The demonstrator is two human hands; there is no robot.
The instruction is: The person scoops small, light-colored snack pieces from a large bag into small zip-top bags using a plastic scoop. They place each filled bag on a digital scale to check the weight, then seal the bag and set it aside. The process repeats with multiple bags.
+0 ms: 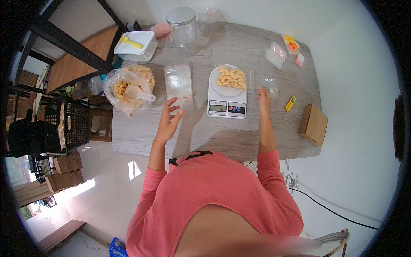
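Note:
My left hand (169, 119) is raised over the table with its fingers apart, holding nothing. It hovers just below a stack of clear plastic bags (178, 81) with a red line along the edge. My right hand (264, 100) has curled fingers beside a small crumpled clear bag (272, 87); whether it grips the bag is unclear. Between my hands stands a white digital kitchen scale (226, 100) with a lit display. On its round plate (229, 92) lies a clear bag of macaroni (231, 78). At left, an open bag of macaroni (141, 75) holds a translucent scoop (139, 95).
At the back are a lidded plastic box (136, 48) with a yellow spoon (131, 42), a silver-lidded jar (182, 29) and a rubber band (207, 54). Rightward lie small packets (290, 44), a yellow box (290, 103) and a cardboard box (313, 125) near the wall.

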